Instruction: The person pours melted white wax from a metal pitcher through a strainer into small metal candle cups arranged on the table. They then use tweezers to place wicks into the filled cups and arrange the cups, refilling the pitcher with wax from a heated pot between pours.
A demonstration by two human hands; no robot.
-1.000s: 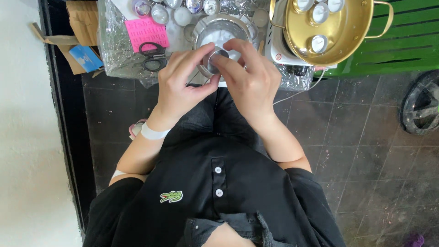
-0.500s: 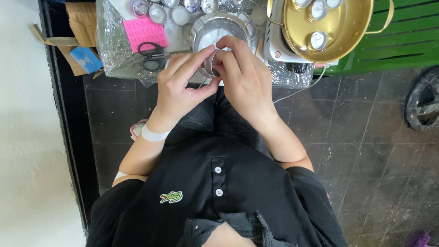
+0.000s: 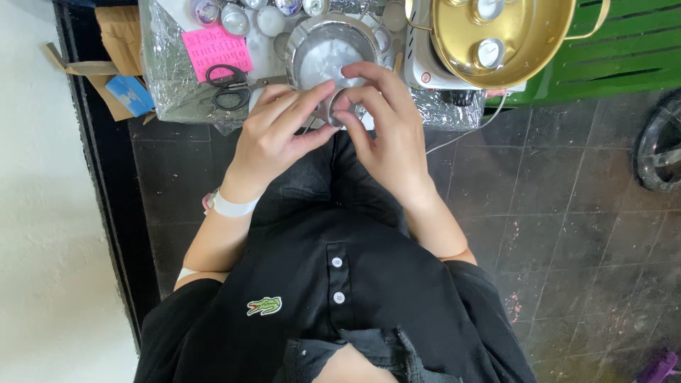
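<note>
Both hands meet over the lap at the worktop's [image 3: 170, 85] near edge: the left hand [image 3: 273, 138] and right hand [image 3: 386, 131] pinch a small round metal tin [image 3: 336, 110] between their fingertips. The worktop is foil-covered, over dark floor tiles [image 3: 567, 213]. Left to right lie scissors [image 3: 228, 86], a steel bowl [image 3: 333, 53] of white wax, and a gold pot [image 3: 507, 32] holding small tins.

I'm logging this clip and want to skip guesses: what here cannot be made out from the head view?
- Small round metal tin: mostly hidden by the fingers of the left hand and right hand; contents unseen.
- Row of small tins: cut off by the top edge.
- Gold pot: top part out of frame.
- Pink sheet: markings too small to tell.
- Wheel: cut by the right edge.
</note>
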